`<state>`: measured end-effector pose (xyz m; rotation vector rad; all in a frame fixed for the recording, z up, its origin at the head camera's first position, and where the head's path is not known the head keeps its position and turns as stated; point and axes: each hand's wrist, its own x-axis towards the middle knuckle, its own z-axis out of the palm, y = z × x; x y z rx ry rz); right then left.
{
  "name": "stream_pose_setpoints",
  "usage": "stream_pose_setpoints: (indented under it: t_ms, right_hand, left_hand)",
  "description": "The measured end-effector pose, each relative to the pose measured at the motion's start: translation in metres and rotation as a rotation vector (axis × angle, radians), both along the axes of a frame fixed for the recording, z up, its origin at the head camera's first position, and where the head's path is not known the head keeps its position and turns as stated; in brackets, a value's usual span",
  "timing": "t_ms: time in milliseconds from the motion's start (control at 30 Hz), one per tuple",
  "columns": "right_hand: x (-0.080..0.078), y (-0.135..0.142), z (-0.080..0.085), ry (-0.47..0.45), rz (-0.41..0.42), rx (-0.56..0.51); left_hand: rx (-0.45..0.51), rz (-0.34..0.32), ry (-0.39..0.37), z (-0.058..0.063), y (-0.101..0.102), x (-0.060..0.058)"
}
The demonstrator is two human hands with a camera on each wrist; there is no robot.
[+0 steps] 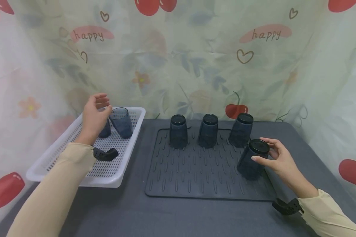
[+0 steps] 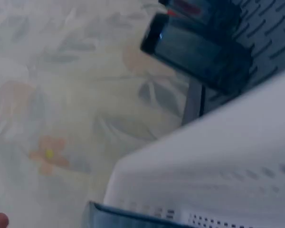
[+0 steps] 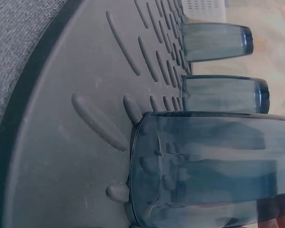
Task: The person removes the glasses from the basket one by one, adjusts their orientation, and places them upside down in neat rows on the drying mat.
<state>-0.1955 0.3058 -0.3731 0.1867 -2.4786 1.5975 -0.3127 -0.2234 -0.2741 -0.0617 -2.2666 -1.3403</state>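
Observation:
My right hand [image 1: 283,163] grips an upside-down blue tinted drinking glass [image 1: 249,166] near its base, thumb on the near side and fingers behind. The rim of this glass meets the dark ridged drying mat [image 1: 195,177] at its right side. My left hand [image 1: 95,120] is over the white perforated basket [image 1: 114,182], fingers loosely bent and holding nothing. Beside its thumb leans a glass [image 1: 125,125] in the basket; in the left wrist view only that glass's rim edge [image 2: 128,217] shows. A second basket glass [image 1: 105,130] is partly hidden behind the left hand.
Along the mat's back edge three more glasses stand upside down: a left one [image 1: 178,133], a middle one [image 1: 208,131] and a right one [image 1: 241,131], close behind the gripped glass. A printed curtain [image 1: 172,82] encloses the grey table [image 1: 172,217] at the back and sides.

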Motion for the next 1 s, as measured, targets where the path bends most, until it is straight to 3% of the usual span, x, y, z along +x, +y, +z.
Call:
stream_pose_setpoints:
  t_ms: [133, 300, 733, 1000]
  right_hand:
    - [0.000, 0.000, 0.000, -0.001, 0.000, -0.002]
    - [0.001, 0.000, 0.000, 0.002, -0.004, -0.011]
    - [-0.001, 0.000, -0.001, -0.003, -0.008, 0.009]
    - [0.000, 0.000, -0.001, 0.005, -0.004, 0.012]
  left_hand:
    - [0.088, 0.048, 0.041, -0.010, -0.009, -0.012]
    - [0.112, 0.089, 0.049, -0.020, -0.020, -0.019]
    - [-0.003, 0.172, 0.037, -0.035, -0.037, -0.027]
    - [-0.064, 0.193, -0.024, -0.044, -0.045, -0.032]
